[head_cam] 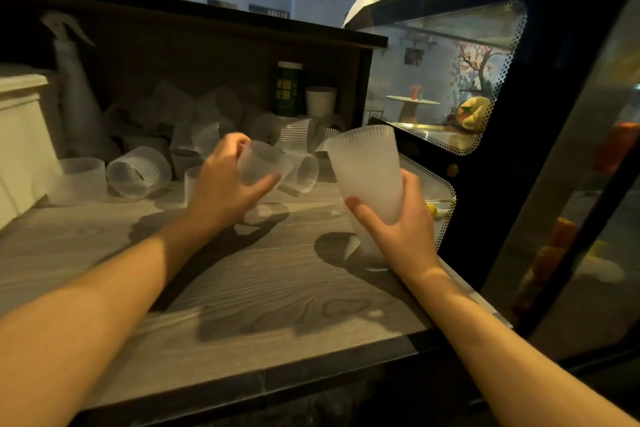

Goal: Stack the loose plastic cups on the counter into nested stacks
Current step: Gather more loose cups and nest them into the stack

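Left grip [228, 180] curls round one cup [258, 166]; right grip [394, 222] clasps nested stack [369, 173]; many loose cups [138, 175] remain on counter [242, 288].

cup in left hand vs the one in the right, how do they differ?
Pose: the left-hand cup lies tilted, mouth facing away and to the right; the right-hand cup stands upright, mouth up.
Look: the left-hand cup appears thin and see-through; the right-hand cup appears milkier and taller, possibly a nested stack.
Grip: the left hand wraps its cup's side; the right hand holds near the base.
Both are ribbed, frosted plastic.
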The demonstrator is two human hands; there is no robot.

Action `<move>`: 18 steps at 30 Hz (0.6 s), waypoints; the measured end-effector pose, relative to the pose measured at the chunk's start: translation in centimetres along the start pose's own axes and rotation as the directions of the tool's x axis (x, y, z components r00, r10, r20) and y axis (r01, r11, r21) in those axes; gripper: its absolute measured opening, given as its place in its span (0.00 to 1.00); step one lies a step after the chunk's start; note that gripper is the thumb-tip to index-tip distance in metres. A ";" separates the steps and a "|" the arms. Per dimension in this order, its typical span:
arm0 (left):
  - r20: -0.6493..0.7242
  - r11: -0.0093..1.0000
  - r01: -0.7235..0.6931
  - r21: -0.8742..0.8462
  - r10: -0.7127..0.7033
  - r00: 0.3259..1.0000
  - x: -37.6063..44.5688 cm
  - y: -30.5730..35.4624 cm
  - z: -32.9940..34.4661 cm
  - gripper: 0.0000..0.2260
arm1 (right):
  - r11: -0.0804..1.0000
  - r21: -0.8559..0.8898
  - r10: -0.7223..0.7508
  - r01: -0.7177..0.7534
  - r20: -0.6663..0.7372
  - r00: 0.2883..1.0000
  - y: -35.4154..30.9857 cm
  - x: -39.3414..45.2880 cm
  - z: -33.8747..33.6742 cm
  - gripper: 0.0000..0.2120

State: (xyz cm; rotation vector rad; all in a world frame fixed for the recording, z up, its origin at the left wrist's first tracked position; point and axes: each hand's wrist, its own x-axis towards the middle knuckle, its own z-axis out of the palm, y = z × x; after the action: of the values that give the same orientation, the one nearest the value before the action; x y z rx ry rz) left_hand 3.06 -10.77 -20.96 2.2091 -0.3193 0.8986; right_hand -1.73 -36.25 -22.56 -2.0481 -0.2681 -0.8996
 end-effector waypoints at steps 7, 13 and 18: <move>-0.011 0.704 0.127 -0.699 -0.188 0.982 0.4 3.2 -3.0 0.24 | 0.959 0.246 0.133 -0.143 0.059 0.989 -0.6 -0.1 -0.4 0.34; 0.006 0.655 0.074 -0.752 -0.106 0.994 -0.1 4.3 -2.4 0.29 | 1.000 -0.003 0.001 0.000 0.153 0.988 -2.0 0.5 -0.5 0.34; -0.033 0.789 -0.010 -0.614 -0.013 0.999 -0.9 4.6 -1.8 0.28 | 0.924 -0.251 -0.200 0.287 0.322 0.925 -3.4 1.4 0.2 0.37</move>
State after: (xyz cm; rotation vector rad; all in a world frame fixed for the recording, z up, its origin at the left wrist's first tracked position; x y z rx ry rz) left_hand -0.68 -12.84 -18.22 1.5800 -0.5132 0.6998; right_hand -2.28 -34.25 -19.57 -2.4685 -0.5957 -0.8218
